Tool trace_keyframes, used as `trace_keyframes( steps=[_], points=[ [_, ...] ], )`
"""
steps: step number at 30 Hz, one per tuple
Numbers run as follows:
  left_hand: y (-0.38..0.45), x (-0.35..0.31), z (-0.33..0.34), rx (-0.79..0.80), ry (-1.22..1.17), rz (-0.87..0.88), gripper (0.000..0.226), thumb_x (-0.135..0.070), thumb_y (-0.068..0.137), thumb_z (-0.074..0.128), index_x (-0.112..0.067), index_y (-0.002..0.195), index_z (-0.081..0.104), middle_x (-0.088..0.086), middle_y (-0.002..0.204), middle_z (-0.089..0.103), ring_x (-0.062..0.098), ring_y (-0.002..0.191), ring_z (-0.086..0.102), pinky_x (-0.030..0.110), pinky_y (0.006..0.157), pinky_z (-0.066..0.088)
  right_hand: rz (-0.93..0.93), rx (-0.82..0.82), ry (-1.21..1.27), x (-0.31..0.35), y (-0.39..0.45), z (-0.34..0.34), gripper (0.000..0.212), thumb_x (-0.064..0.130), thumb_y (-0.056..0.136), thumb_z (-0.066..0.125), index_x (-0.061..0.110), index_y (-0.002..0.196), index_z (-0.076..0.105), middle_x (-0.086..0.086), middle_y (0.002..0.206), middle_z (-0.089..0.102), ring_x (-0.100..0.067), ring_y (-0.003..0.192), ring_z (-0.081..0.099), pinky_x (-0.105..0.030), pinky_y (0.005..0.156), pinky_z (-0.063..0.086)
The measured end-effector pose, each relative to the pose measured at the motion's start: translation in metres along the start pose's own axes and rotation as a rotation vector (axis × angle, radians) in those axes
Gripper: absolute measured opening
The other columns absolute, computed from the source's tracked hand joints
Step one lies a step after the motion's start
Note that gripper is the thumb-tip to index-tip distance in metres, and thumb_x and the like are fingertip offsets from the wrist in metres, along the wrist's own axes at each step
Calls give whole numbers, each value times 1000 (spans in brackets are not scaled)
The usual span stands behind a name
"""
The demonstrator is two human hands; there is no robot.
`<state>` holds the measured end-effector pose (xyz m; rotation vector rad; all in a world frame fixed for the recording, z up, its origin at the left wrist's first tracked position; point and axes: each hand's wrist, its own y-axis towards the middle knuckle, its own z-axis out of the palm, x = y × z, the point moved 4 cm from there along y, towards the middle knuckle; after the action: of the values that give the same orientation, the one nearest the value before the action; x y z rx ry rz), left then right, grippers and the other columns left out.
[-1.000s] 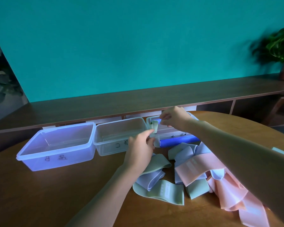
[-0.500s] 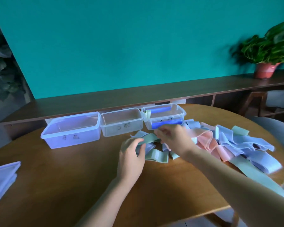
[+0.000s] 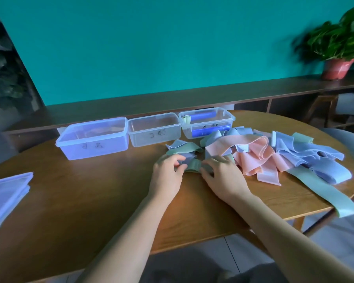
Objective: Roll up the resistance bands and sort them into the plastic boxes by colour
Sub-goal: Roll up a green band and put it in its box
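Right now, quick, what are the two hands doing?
Left hand: pinching one end of the green band.
Right hand: gripping the other end of the same band.

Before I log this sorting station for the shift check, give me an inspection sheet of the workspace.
Surface: round wooden table, edge visible at right.
Job's things: three plastic boxes; left box and middle box hold no rolls, right box holds blue rolls and a green roll. Loose pile of bands in pink, blue, green.
Clutter: stacked lids at left edge.
Grippers: left hand and right hand both grip a green band.
Cables: nothing seen.
Surroundings: teal wall, wooden shelf, potted plant.
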<state>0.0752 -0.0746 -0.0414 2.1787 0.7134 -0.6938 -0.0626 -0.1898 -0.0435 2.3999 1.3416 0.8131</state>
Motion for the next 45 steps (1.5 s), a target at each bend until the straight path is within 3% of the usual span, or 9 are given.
trace_keyframes(
  steps=[5,8,13,18,22,27,33,39,45],
  points=[
    [-7,-6,1,88,-17,39,25,-31,90,73,-28,115,73,-9,92,63,10,84,59,22,75,48,7,-15,122,1,-3,-4,21,31,94,59,18,104,74,-2,95,73,-22,85,65,-35,74,54],
    [-10,-8,2,128,16,71,29,-35,88,75,-27,116,74,-10,97,61,11,90,61,26,79,51,15,-52,279,6,-5,-12,16,19,94,66,15,107,76,1,91,75,-8,76,64,-14,74,49],
    [-13,-12,3,231,66,57,58,-63,71,79,-29,117,72,-11,104,53,10,97,55,30,82,50,77,-2,372,2,-3,-13,19,14,95,62,15,109,76,4,84,70,0,72,61,-1,69,41],
    [-16,-12,-4,153,-46,58,23,-39,73,87,-29,92,81,-11,88,67,6,79,60,21,71,48,71,68,437,2,-2,-11,22,14,96,59,19,111,74,8,89,73,-6,85,69,-21,84,55],
    [-20,-14,-15,68,-163,-4,2,-24,80,82,-24,81,81,-17,78,71,0,77,65,15,72,49,39,115,523,6,-6,-14,23,18,97,60,25,113,74,12,93,73,-2,91,67,-14,82,51],
    [-27,-17,-20,72,-80,51,4,-21,87,77,-18,87,79,-14,84,69,1,82,62,13,71,46,-21,211,447,11,-8,-14,27,24,94,70,27,120,72,13,110,71,0,95,65,-17,88,52],
    [-26,-47,-61,-56,-114,75,10,-18,92,69,-19,83,72,-10,73,66,3,61,61,14,62,44,14,95,573,44,8,-45,12,20,90,76,20,102,78,6,88,76,-3,76,67,-22,72,56],
    [-7,-94,-123,-190,-261,116,19,-7,93,67,-25,100,64,-14,98,70,5,90,69,28,86,56,0,-80,695,96,40,-102,7,24,88,78,21,95,78,11,86,76,0,77,67,-12,67,49],
    [1,-130,-162,-189,-400,136,21,-4,87,73,-21,95,66,-7,99,74,2,97,70,33,94,56,101,-47,1033,132,62,-143,17,14,85,81,10,99,73,-4,88,77,-14,73,73,-25,58,58]
  ],
)
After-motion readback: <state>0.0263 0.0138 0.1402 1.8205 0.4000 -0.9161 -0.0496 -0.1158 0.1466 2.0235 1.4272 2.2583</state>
